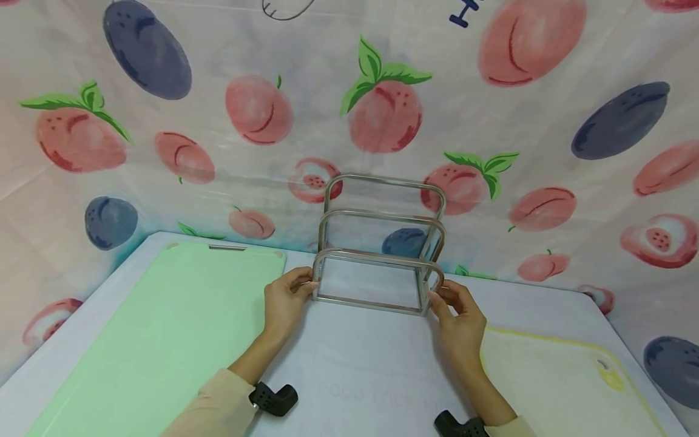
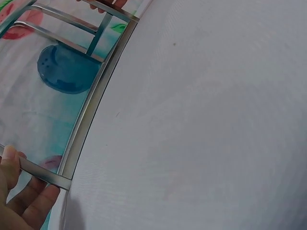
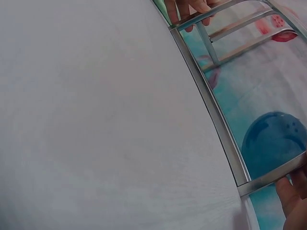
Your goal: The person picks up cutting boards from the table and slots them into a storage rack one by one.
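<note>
A silvery metal rack [image 1: 368,304] with three rounded upright loops stands at the middle of the white table, near its back edge. My left hand [image 1: 284,300] pinches the left upright of the front loop between thumb and fingers. On the other side, my right hand [image 1: 461,318] grips the right upright low down. In the left wrist view, the fingers [image 2: 41,203] curl round the side bar by the lower corner. The right wrist view has the right hand [image 3: 295,196] at the opposite corner, partly cut off. Whether the base touches the table is hard to tell.
A green cutting board [image 1: 191,328] lies flat at the left. At the right lies a pale cutting board [image 1: 557,382] with a yellow rim. Behind the table hangs a fruit-printed cloth [image 1: 317,67], close to the rack.
</note>
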### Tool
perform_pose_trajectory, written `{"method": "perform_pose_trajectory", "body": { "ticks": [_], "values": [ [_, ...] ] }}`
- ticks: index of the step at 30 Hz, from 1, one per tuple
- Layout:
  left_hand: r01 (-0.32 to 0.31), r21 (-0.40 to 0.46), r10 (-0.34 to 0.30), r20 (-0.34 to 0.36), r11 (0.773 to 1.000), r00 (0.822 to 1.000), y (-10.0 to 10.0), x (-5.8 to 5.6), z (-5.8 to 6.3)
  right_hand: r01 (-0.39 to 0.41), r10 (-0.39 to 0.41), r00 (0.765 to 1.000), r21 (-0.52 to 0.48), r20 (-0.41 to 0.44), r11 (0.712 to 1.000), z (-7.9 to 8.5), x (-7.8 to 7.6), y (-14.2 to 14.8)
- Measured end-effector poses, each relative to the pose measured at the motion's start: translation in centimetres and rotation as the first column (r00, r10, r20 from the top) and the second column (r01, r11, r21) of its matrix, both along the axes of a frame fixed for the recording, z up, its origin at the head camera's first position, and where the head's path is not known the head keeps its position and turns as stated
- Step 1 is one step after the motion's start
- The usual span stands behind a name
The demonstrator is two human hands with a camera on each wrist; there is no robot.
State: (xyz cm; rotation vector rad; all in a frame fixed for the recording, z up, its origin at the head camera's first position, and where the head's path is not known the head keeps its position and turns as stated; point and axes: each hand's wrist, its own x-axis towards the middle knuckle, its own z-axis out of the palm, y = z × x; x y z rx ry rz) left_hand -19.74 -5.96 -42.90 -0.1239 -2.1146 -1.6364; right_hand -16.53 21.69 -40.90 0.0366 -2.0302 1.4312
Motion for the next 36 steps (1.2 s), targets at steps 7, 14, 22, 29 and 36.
{"method": "perform_pose_trajectory", "body": {
  "ticks": [7, 14, 22, 29, 36],
  "values": [
    [-0.01, 0.027, 0.01, 0.027, 1.0, 1.0, -0.2, 0.0, 0.0, 0.012, -0.012, 1.0, 0.003, 0.013, 1.0, -1.7, -1.1, 0.8],
    [0.01, 0.113, -0.021, 0.089, 0.993, 0.996, -0.6, 0.4, 0.1, -0.004, 0.004, 0.999, -0.003, 0.034, 1.0, -0.4, 0.2, 0.0],
    [0.033, 0.157, -0.052, 0.119, 0.987, 0.992, -0.8, 1.1, 0.7, -0.014, 0.014, 0.998, 0.005, 0.067, 1.0, 0.3, 0.9, -0.3],
    [0.074, 0.123, -0.089, 0.113, 0.99, 0.99, -2.0, 1.3, 0.4, -0.048, 0.056, 0.989, -0.065, 0.138, 0.997, 0.9, 1.4, -0.3],
    [0.182, 0.081, -0.195, 0.2, 0.98, 0.96, -3.1, 4.0, 1.5, -0.046, 0.052, 0.997, -0.123, 0.048, 0.991, 2.5, 2.2, -0.8]
  ]
}}
